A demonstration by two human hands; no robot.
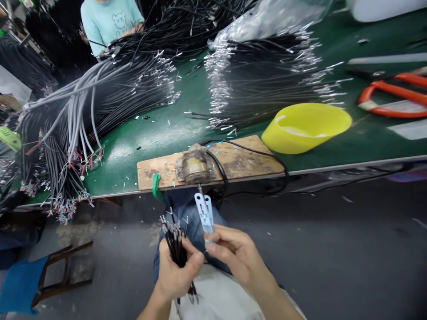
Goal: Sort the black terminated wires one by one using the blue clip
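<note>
My left hand (176, 271) is closed around a bundle of short black cables (176, 246), their stripped silvery ends pointing up and lower ends hanging below the fist. Just right of it, my right hand (233, 253) pinches the lower end of a light blue plastic clothespin (204, 213). The peg's upper end meets the thin shaft of a small worn motor (195, 164). Whether a wire also sits between the right fingertips is too small to tell. A wooden board (247, 155) carries the motor at the table's front edge.
Black cables with stripped ends lie in piles (263, 75) on the green table (126, 155). Grey cables (75, 111) hang over its left edge. A yellow cup-like container (276, 133), orange-handled scissors (370, 93), a green clamp (156, 186) and a blue chair (23, 284) surround me. Another person (110, 22) sits opposite.
</note>
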